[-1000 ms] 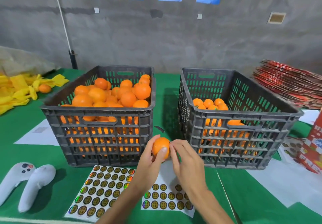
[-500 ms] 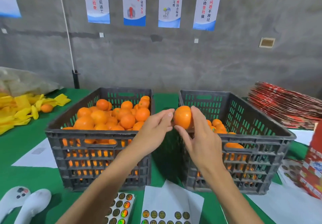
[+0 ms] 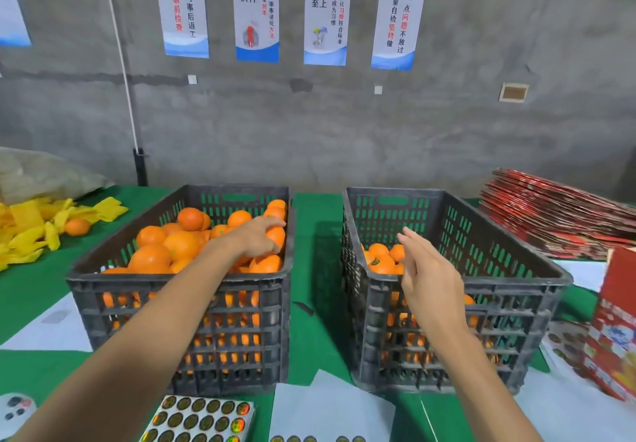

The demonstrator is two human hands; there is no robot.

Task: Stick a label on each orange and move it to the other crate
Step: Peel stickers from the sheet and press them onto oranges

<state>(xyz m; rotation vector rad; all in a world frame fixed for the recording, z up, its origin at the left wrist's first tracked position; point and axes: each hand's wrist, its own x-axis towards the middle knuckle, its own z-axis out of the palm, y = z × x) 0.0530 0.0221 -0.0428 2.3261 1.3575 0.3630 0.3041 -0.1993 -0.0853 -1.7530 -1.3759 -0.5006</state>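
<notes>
Two dark plastic crates stand side by side on the green table. The left crate [image 3: 179,281] is heaped with oranges. My left hand [image 3: 256,237] reaches into it and its fingers curl round an orange [image 3: 278,237] near the right wall. The right crate [image 3: 516,269] holds a lower layer of oranges, and a labelled orange [image 3: 380,264] lies near its front left. My right hand [image 3: 428,276] hovers over that crate's front rim with straight fingers and holds nothing. A sheet of round labels [image 3: 201,419] lies at the table's front edge.
Yellow wrappers [image 3: 31,228] and a loose orange [image 3: 77,227] lie at the far left. A stack of red flattened cartons [image 3: 557,214] sits at the back right, a red box [image 3: 616,324] at the right edge. A white controller [image 3: 15,412] rests at the front left.
The orange held between both hands went over the right crate and left my right hand. My left hand moved into the left crate onto another orange. The view tilted up.
</notes>
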